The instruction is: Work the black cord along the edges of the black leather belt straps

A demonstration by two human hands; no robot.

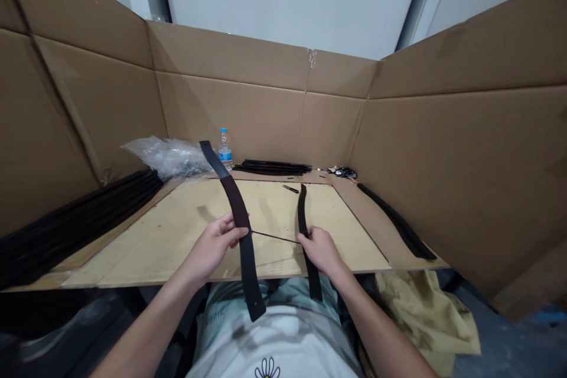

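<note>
My left hand (221,239) pinches a long, curved black strip (239,212) near its middle, thumb in front. This strip has small holes near its ends and stands raised over the table's front edge. A second, narrower-looking black strip (302,207) is gripped by my right hand (321,248) at about mid-length. Between the two strips runs a thin dark cord (274,237), fairly straight. The lower ends of both strips hang in front of my lap.
A pale board (168,230) covers the tabletop, with a small cutter-like tool (290,188) on it. Black strips lie stacked at left (88,207), back (272,166) and right (396,221). Clear plastic wrap (172,156), a water bottle (224,147) and cardboard walls (248,106) surround it.
</note>
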